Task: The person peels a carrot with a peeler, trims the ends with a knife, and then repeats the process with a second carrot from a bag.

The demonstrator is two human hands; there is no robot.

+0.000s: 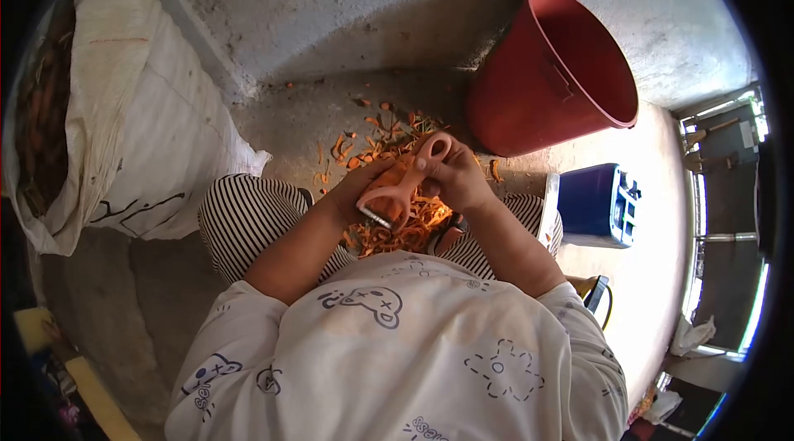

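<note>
As the right hand [453, 176] grips it, the peeler [399, 190] looks orange.

The peeler [409, 181] in the right hand [455, 181] is smooth salmon-orange plastic with a faint sheen, and its blade [376, 216] looks like bright metal. The carrot [394, 168] in the left hand [356, 186] has a matt orange surface. The peelings [405, 230] near the feet are thin and matt. At far right, the red bucket [571, 69] is smooth, dull plastic. The blue container [589, 201] to the right is glossier plastic. At left, the white sack [165, 135] is coarse, creased woven material. The floor [331, 11] is rough, gritty concrete. The trousers [248, 218] are striped cloth, and the top [413, 342] is soft, matt printed cloth.
</note>
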